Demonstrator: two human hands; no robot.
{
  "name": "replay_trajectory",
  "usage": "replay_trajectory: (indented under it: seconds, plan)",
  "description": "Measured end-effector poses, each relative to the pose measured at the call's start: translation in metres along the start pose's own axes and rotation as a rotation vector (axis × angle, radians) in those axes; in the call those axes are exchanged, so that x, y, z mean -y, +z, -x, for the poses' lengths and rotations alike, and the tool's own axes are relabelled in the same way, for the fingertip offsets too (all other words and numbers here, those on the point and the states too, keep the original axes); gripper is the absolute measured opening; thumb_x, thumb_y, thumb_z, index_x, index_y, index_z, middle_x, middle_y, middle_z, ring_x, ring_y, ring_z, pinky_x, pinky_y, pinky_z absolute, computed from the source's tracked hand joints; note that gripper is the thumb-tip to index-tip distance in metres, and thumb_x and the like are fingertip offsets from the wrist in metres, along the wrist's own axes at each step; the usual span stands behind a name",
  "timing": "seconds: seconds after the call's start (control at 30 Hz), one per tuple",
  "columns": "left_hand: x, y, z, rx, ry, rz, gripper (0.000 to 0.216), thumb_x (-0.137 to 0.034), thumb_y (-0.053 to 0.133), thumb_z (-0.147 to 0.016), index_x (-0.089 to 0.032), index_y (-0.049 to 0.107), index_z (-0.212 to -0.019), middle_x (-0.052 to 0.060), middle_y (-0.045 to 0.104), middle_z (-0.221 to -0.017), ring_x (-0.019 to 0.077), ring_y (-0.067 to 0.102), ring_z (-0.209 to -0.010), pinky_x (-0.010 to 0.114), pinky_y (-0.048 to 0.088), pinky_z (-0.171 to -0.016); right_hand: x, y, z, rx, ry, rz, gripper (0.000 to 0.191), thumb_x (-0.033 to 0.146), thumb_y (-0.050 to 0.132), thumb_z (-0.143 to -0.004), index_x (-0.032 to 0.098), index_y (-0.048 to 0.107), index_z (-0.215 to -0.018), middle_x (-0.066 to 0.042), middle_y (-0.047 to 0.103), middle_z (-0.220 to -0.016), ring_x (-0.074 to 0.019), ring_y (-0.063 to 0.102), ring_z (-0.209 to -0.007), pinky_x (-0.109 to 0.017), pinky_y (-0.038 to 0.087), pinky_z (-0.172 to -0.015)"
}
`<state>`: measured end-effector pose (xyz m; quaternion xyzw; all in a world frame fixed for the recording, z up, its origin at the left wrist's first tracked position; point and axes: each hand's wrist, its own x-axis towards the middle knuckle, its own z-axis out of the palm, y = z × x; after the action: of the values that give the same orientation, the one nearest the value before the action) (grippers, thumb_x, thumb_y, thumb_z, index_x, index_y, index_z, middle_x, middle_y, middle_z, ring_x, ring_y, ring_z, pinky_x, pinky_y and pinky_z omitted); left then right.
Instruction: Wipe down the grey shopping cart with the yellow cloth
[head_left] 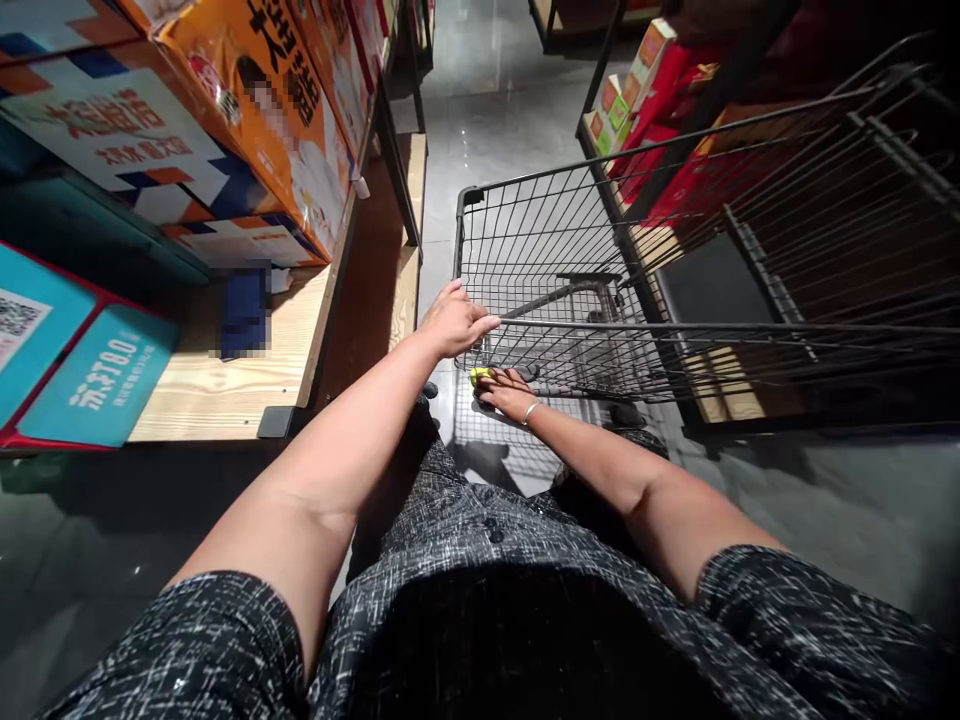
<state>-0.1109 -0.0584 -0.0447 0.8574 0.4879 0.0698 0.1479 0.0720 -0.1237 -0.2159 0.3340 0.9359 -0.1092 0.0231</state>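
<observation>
A black wire shopping cart [570, 215] stands in the aisle in front of me. My left hand [454, 320] rests on the cart's near left corner, fingers lying over the rim. My right hand [506, 392] reaches lower, beneath the basket near the cart's frame, and its fingers are closed around a small yellow-green object [478, 376] that is mostly hidden. A thin bracelet sits on my right wrist. The cart's basket looks empty.
A wooden shelf [247, 385] on the left carries large orange and white boxes [255, 110] and teal boxes [67, 360]. Another shelf with red packages [675, 130] stands at right behind the cart. Grey tiled floor [495, 110] runs ahead down the aisle.
</observation>
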Motion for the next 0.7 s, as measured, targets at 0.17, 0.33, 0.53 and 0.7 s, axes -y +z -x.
replay_trajectory:
  seconds: [0.17,0.33,0.53,0.7]
  plan:
    - [0.000,0.001,-0.001,-0.003,0.009,0.019,0.045,-0.048,0.046,-0.101,-0.018,0.073,-0.082,0.007,0.067,-0.079,0.0258,0.062,-0.111,0.047,0.017,-0.128,-0.013,-0.061,0.032,-0.414,0.048,0.155,0.039,0.022,0.050,-0.100,0.039,0.063,-0.132,-0.001,0.061,-0.141,-0.0253,0.043,-0.131,-0.045,0.036,-0.104]
    - [0.003,0.003,-0.001,0.001,0.011,0.070,0.046,-0.050,0.045,-0.100,-0.019,0.074,-0.083,0.006,0.067,-0.083,0.0263,0.061,-0.113,0.048,0.014,-0.129,-0.026,-0.089,0.060,-0.696,0.268,0.209,0.033,0.032,0.057,-0.098,0.044,0.067,-0.127,0.000,0.065,-0.131,-0.0244,0.043,-0.131,-0.046,0.035,-0.110]
    - [0.005,0.006,-0.001,-0.005,0.005,0.030,0.046,-0.050,0.043,-0.101,-0.020,0.072,-0.081,0.007,0.068,-0.084,0.0259,0.061,-0.112,0.050,0.015,-0.129,-0.027,-0.016,0.054,-0.295,0.188,0.079,0.039,0.025,0.047,-0.100,0.042,0.065,-0.130,0.001,0.060,-0.143,-0.0242,0.044,-0.134,-0.048,0.036,-0.109]
    - [0.006,0.006,-0.001,-0.006,-0.001,0.054,0.045,-0.049,0.044,-0.101,-0.021,0.070,-0.078,0.006,0.067,-0.080,0.0261,0.060,-0.111,0.052,0.014,-0.128,-0.026,0.036,0.043,-0.014,0.175,-0.027,0.031,0.029,0.052,-0.097,0.030,0.071,-0.122,-0.008,0.059,-0.144,-0.0259,0.044,-0.137,-0.044,0.039,-0.110]
